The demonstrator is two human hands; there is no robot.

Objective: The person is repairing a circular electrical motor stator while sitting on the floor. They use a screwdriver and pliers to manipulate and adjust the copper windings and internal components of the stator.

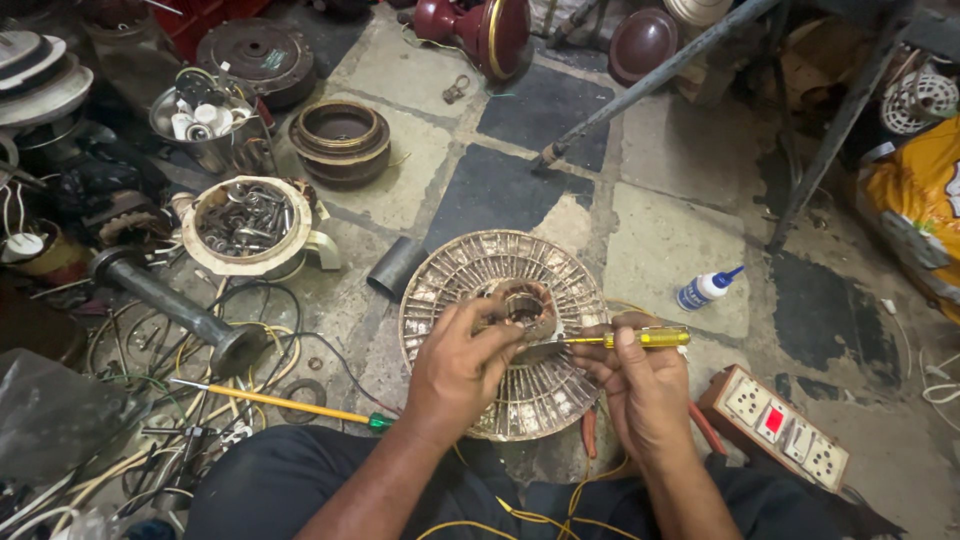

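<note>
At far left a white tub of screws [245,222] sits among loose wires, with a long yellow screwdriver [270,400] lying on the floor nearer in. The left hand [462,362] curls its fingers closed around the small copper-wound core [527,308] at the middle of the round slotted stator disc [500,335]. The right hand [640,385] pinches a yellow-handled screwdriver [640,338], tip toward the core. If that tip slips, I reckon it could nick the windings. A glue bottle [705,289] and switchboard [782,424] lie right.

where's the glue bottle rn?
Head view, right of centre: the small white bottle with blue cap lies on the stone floor, just right of the round fan motor.
</note>
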